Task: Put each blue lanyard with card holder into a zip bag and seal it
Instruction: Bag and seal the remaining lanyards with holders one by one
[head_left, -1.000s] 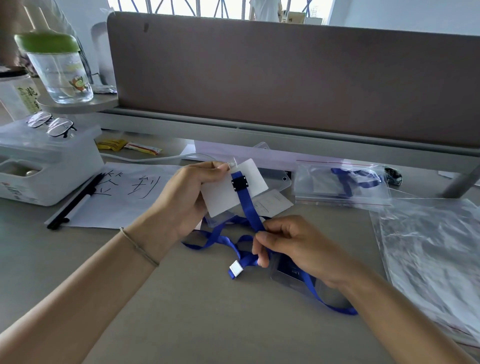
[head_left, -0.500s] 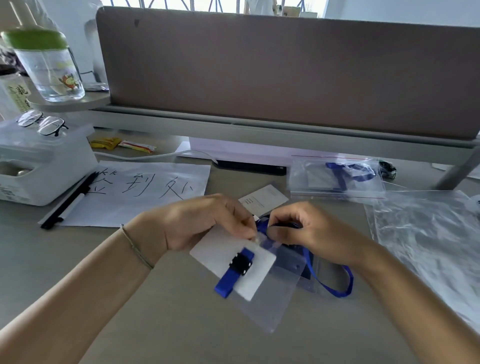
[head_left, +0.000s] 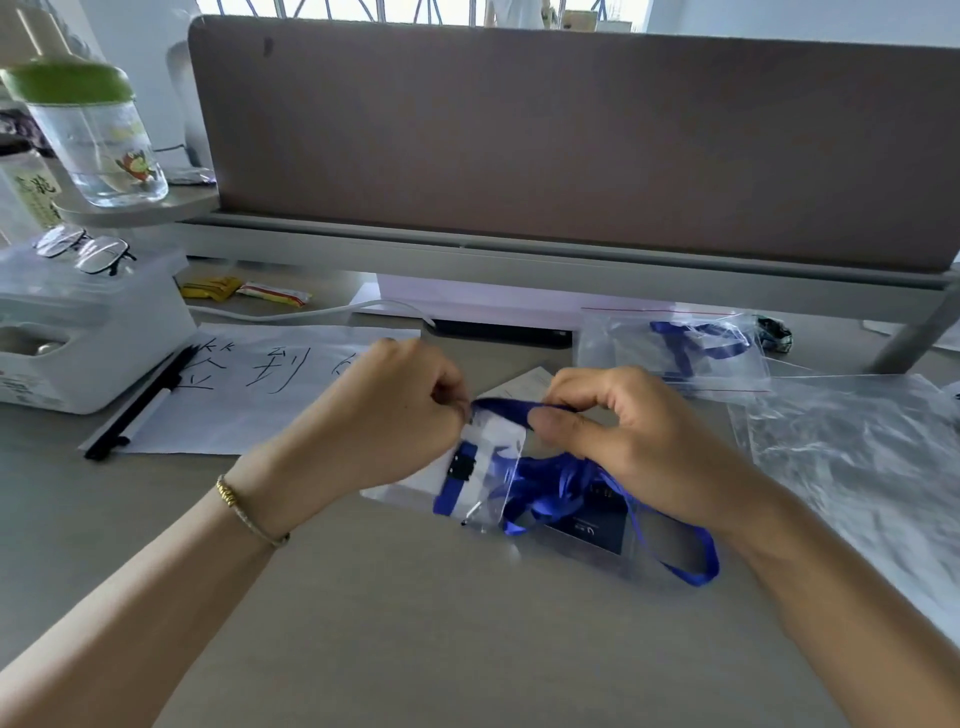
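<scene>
Blue fabric lanyard (head_left: 558, 486) with its clear plastic card holder (head_left: 485, 452) lies low over the grey worktop (head_left: 415, 623), the holder partly inside a clear zip bag (head_left: 493, 499). Left hand (head_left: 387, 415) pinches the bag's upper edge with curled fingers; right hand (head_left: 631, 441) pinches the blue strap (thumb against forefinger). Another sealed clear bag with a lanyard (head_left: 675, 348) rests behind.

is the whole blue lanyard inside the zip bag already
No, a loop of the blue lanyard hangs outside the zip bag by the right hand.
</scene>
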